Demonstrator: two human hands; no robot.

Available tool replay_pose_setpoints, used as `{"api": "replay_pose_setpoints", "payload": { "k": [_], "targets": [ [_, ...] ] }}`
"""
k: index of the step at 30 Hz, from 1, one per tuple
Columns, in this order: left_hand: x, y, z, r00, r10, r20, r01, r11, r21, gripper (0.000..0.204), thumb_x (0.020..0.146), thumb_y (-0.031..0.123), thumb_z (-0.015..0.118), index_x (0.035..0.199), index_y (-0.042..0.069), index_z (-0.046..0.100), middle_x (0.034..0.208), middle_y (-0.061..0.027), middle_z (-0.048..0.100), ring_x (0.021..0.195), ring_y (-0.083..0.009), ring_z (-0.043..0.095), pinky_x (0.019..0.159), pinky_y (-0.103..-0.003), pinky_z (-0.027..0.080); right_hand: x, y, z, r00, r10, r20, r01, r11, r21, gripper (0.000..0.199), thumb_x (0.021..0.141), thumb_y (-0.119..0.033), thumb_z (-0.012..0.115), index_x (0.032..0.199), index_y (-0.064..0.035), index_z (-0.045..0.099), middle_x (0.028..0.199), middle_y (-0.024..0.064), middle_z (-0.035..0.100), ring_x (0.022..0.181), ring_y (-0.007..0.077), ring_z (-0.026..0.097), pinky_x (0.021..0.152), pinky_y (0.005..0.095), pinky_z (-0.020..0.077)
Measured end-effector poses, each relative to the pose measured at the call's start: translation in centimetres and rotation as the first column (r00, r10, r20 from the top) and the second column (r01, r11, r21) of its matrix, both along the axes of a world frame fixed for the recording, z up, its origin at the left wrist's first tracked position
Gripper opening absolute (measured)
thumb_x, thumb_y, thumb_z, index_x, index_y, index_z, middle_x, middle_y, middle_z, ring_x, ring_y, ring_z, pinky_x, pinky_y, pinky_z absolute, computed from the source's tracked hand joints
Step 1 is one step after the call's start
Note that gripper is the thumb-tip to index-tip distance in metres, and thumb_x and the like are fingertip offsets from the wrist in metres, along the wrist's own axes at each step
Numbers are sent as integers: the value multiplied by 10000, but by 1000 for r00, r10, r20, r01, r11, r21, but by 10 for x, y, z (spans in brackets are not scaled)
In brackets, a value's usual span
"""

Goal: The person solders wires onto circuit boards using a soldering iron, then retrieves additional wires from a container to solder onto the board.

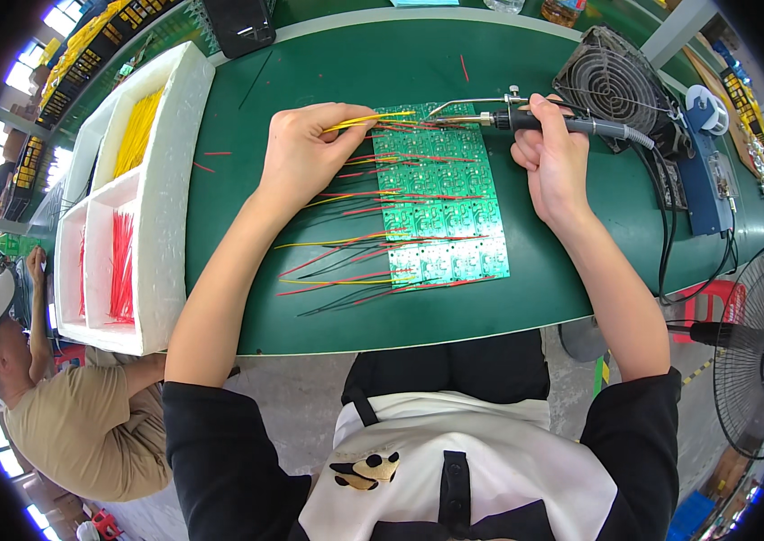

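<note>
The left hand (310, 153) had its grip pinched narrow around a thin yellow wire (373, 119), fingertips closed on it just left of the top edge of the green circuit board panel (440, 194), above the centre of the frame. The right hand (553, 158) was wrapped tight around the dark handle of a soldering iron (526, 120), whose metal tip and thin curved feed tube pointed left to meet the end of the yellow wire over the panel's upper edge. One panel lay flat on the green table (247, 270), a glossy rectangle scored into many small identical boards; the exact count of boards could not be told. Red, yellow and black wires (346, 261) fanned out from its left side, thin and flexible, too many and too tangled to count. At the left of the frame stood one white foam tray (170, 180), matte and blocky, with a compartment of yellow wire pieces (137, 135) above one of red wire pieces (120, 266). At the upper right, one square fan with a round wire grille (612, 86) sat tilted just behind the iron.
</note>
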State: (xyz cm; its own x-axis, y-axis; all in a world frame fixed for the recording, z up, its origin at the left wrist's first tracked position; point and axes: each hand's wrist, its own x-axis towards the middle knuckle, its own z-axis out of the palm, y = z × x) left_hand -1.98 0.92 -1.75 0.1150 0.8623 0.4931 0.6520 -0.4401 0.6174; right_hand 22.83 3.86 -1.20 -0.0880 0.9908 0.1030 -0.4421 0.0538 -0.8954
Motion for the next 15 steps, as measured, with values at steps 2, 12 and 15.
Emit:
{"api": "replay_pose_setpoints", "payload": {
  "k": [2,12,15],
  "targets": [
    [0,2,-2,1000,-6,21,5,998,56,119,742,73,647,851,39,683,717,-79,659,512,-109,552,500,-209,442,0,0,0,1000,-2,6,2,1000,4,252,860,-136,537,678,-119,363,519,-66,289,403,25,224,383,228,179],
    [1,0,3,1000,-3,-3,3,1000,-5,122,771,68,636,872,11,673,749,-75,662,587,-96,566,557,-213,461,2,0,2,1000,-21,-10,21,999,-25,249,864,-150,525,683,-124,356,502,-62,279,405,35,206,397,233,179],
    [1,-2,5,1000,6,-30,-8,998,-69,130,801,62,620,897,-17,661,791,-75,668,692,-90,611,642,-217,503,2,1,2,1000,-25,-14,25,999,-34,248,864,-154,523,684,-123,356,499,-61,274,407,38,203,400,236,179]
  ]
}}
